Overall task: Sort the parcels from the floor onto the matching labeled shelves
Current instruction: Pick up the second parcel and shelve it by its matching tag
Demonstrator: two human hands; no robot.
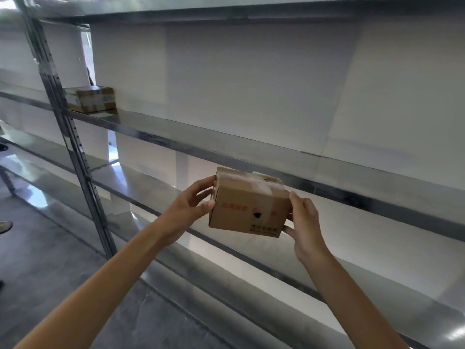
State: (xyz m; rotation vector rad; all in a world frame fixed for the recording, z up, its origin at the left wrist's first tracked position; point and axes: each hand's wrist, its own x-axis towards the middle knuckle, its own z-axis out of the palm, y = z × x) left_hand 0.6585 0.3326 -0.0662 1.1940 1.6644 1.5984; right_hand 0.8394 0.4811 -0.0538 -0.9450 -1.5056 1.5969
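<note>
A small brown cardboard parcel (247,207) with red print, a dark hole and white tape on top is held in the air in front of the metal shelving. My left hand (191,205) grips its left side, thumb on the front face. My right hand (305,222) holds its right side and lower corner. The parcel hangs just in front of the edge of a middle shelf (352,195), with a lower shelf (176,195) behind and below it. No shelf labels are readable.
Another taped cardboard box (91,99) sits at the left end of the upper shelf (201,137). A perforated metal upright (75,137) stands at the left. Grey floor (50,260) lies below, with someone's shoe (5,226) at the left edge.
</note>
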